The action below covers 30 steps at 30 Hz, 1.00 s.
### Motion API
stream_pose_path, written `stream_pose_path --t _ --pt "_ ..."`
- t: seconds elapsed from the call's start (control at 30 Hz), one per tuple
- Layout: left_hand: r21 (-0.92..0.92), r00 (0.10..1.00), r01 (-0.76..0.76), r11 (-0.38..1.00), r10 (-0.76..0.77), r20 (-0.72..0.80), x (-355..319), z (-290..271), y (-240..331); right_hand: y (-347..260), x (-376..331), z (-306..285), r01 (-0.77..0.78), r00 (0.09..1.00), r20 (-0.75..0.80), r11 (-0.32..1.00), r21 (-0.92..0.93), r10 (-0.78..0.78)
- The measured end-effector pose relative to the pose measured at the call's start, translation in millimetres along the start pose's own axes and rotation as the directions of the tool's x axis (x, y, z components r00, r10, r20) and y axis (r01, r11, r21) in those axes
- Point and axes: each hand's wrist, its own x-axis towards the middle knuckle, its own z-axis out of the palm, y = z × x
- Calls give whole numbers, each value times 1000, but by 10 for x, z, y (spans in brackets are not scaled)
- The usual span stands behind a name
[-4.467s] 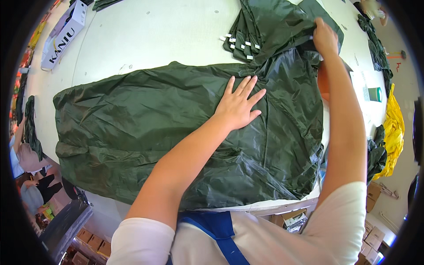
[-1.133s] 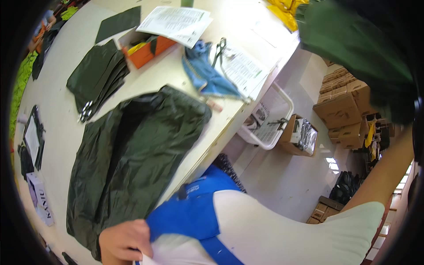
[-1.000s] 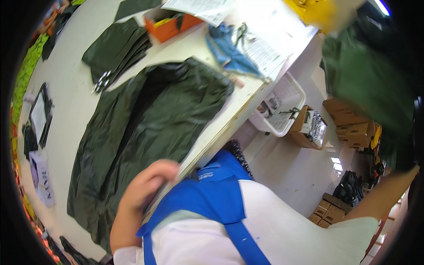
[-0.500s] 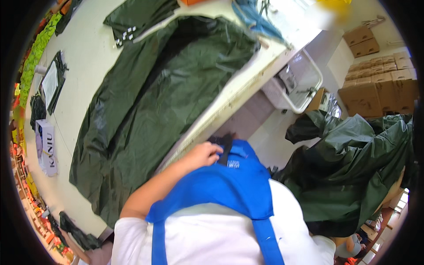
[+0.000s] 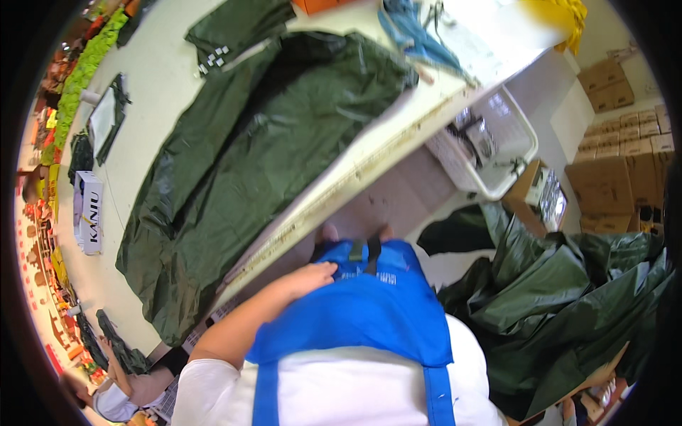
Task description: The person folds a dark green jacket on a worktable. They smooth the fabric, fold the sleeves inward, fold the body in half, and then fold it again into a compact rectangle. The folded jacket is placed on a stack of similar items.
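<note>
My left hand (image 5: pixel 312 278) rests against the front of the blue apron (image 5: pixel 355 309) I wear. Its fingers are loosely bent, and I see nothing held in them. A dark green waterproof garment (image 5: pixel 547 291) hangs in folds on my right side; my right hand and forearm do not show. On the table to my left lies another large dark green garment (image 5: pixel 263 163), spread out and creased, with its lower end reaching the table's near edge.
The white table (image 5: pixel 138 167) also bears a box (image 5: pixel 89 213), a clipboard-like board (image 5: pixel 106 121) and blue cloth (image 5: pixel 419 35). Beyond its right edge stand a white plastic crate (image 5: pixel 522 142), an open carton (image 5: pixel 533 192) and stacked cartons (image 5: pixel 614 177). A person (image 5: pixel 124 390) is at the lower left.
My left hand has shifted a little left and down, away from the black strap on the apron. The green garment on my right has swung lower, and more of the crate and carton shows.
</note>
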Motion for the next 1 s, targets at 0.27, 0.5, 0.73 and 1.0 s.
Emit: stream_pose_path --t 0.27,0.5,0.73,1.0 --pt "-741 957 -113 662 -127 -260 1440 509 -483 155 -100 -126 -30 999 25 999 16 29" --pt "-531 959 232 815 -101 264 331 -78 562 122 -240 -264 -44 998 43 999 11 44" --pt "207 999 -48 977 45 21 480 -208 853 175 -584 -648 -117 993 22 991 61 116" --pt "-281 993 -111 953 93 -76 712 -183 848 102 -1089 -1090 -178 981 -51 975 135 186"
